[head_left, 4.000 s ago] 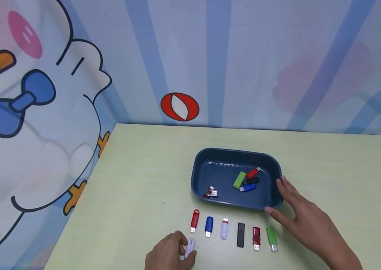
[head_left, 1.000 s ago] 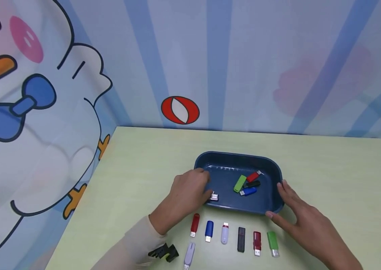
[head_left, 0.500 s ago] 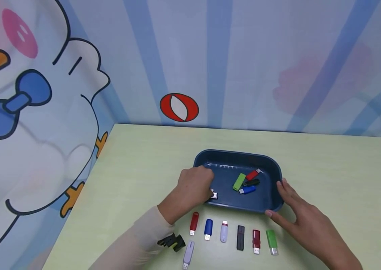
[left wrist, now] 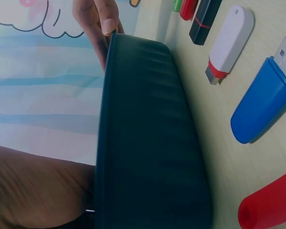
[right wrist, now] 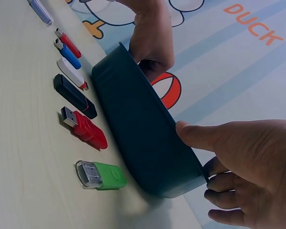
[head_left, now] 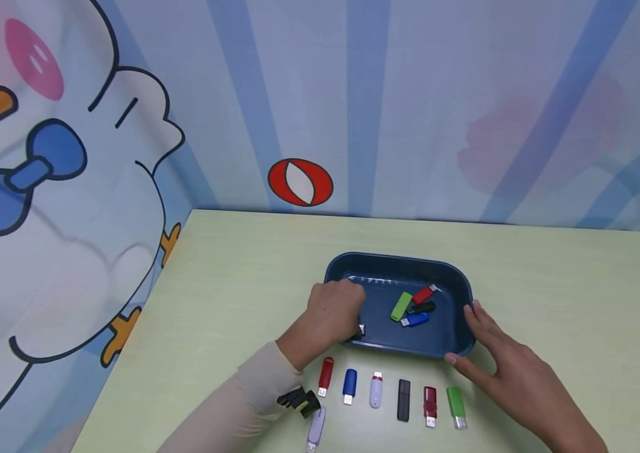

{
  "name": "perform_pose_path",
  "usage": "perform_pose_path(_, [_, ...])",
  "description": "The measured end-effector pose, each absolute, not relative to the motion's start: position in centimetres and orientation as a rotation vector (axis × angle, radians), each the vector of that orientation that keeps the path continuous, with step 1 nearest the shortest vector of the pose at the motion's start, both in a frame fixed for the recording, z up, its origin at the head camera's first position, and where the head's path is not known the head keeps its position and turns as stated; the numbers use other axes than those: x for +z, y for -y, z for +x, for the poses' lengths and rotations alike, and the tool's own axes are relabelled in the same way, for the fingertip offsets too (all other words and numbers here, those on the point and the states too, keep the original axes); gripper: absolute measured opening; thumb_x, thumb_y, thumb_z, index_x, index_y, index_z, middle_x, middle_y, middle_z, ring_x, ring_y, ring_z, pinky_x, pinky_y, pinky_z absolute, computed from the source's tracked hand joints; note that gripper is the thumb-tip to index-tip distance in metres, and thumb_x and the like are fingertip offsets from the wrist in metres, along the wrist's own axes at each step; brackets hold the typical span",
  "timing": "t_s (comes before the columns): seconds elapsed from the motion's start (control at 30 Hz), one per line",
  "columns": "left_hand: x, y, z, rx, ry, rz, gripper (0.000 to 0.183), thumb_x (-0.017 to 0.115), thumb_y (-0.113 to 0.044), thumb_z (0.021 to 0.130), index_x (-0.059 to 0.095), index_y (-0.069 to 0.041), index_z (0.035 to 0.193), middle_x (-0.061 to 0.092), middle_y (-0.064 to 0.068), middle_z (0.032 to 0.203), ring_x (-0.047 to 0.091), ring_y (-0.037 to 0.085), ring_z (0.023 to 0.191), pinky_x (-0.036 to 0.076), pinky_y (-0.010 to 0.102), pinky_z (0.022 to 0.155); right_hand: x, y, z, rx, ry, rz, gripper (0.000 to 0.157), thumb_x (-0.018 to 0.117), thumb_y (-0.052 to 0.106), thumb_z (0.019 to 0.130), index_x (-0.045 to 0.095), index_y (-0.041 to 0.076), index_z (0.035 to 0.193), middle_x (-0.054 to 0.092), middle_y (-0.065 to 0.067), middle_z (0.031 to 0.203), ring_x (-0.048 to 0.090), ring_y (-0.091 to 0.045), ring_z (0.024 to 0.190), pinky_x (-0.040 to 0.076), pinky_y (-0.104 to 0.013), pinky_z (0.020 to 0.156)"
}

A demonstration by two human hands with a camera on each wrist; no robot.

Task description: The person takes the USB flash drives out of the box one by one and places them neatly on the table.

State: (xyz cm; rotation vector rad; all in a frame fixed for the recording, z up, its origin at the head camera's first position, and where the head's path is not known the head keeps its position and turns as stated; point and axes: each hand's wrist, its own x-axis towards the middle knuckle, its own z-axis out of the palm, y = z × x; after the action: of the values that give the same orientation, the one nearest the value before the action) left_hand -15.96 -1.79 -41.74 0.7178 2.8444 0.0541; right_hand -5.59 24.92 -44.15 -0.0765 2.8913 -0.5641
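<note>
My left hand point(head_left: 335, 311) reaches over the left end of a dark blue tray point(head_left: 399, 348), its fingers down inside. The tray wall point(left wrist: 148, 133) hides those fingertips in the left wrist view. Beside the thumb in the head view peeks the metal end of a USB stick point(head_left: 362, 329). My right hand point(head_left: 515, 368) rests against the tray's right end, thumb at the near corner and fingers along the side. Toward the tray's right lie a green USB stick point(head_left: 401, 306), a red one point(head_left: 424, 294), a black one point(head_left: 423, 307) and a blue one point(head_left: 415, 320).
Before the tray, a row of USB sticks runs from red point(head_left: 326, 374) through blue point(head_left: 350, 384), white point(head_left: 376, 391), black point(head_left: 403, 400) and dark red point(head_left: 430, 404) to green point(head_left: 455, 402). A lavender USB stick point(head_left: 316, 428) lies nearer. Behind the table hangs a cartoon-printed backdrop point(head_left: 410, 113).
My left hand has left the lavender USB stick on the table and gone up into the tray's left end, shifting slightly right since. My right hand stays at the tray.
</note>
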Motion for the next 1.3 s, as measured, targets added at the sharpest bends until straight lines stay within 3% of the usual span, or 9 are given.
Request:
perform_pose_path(0.37, [-42.0,1.6,-16.0,-0.016,-2.86,0.725,0.012,0.08,-0.024,0.094,0.079,-0.013,0.089,0.067,-0.001,0.073,0.055,0.015,0.059,0.044,0.03,0.051,-43.9,-24.7,-5.4,-0.573,-2.892,-0.063,0.114,0.053,0.087,0.088,0.031,0.008,0.166,0.026,-0.022,0.173,0.041,-0.056,0.148,0.048,-0.073,0.101])
perform_pose_path(0.67, [-42.3,1.3,-16.0,0.018,-2.878,0.715,0.015,0.074,-0.016,0.097,0.075,-0.013,0.082,0.061,-0.001,0.067,0.053,0.015,0.057,0.039,0.027,0.048,-43.7,-24.6,-5.5,-0.557,-2.896,-0.056,0.11,0.061,0.08,0.09,0.031,0.007,0.166,0.026,-0.023,0.173,0.041,-0.056,0.147,0.049,-0.072,0.1])
perform_pose_path(0.83, [-42.4,1.4,-15.8,0.054,-2.898,0.711,0.021,0.074,-0.015,0.097,0.071,-0.013,0.076,0.053,-0.002,0.06,0.048,0.014,0.054,0.033,0.025,0.046,-43.7,-24.7,-5.5,-0.551,-2.883,-0.046,0.114,0.054,0.087,0.088,0.03,0.007,0.166,0.025,-0.023,0.173,0.041,-0.056,0.147,0.049,-0.072,0.1])
perform_pose_path(1.13, [-41.7,1.7,-15.6,0.175,-2.966,0.726,0.045,0.076,-0.019,0.096,0.055,-0.016,0.056,0.033,-0.006,0.051,0.041,0.01,0.047,0.026,0.022,0.043,-43.6,-24.7,-5.4,-0.564,-2.889,-0.058,0.109,0.06,0.081,0.091,0.03,0.007,0.166,0.026,-0.022,0.173,0.042,-0.056,0.147,0.049,-0.072,0.1])
perform_pose_path(1.3, [-41.4,1.7,-15.4,0.228,-2.991,0.736,0.046,0.078,-0.022,0.096,0.056,-0.017,0.056,0.035,-0.006,0.051,0.043,0.01,0.048,0.026,0.022,0.043,-43.6,-24.6,-5.3,-0.556,-2.887,-0.05,0.113,0.055,0.086,0.089,0.031,0.007,0.166,0.026,-0.022,0.173,0.043,-0.056,0.147,0.049,-0.071,0.1])
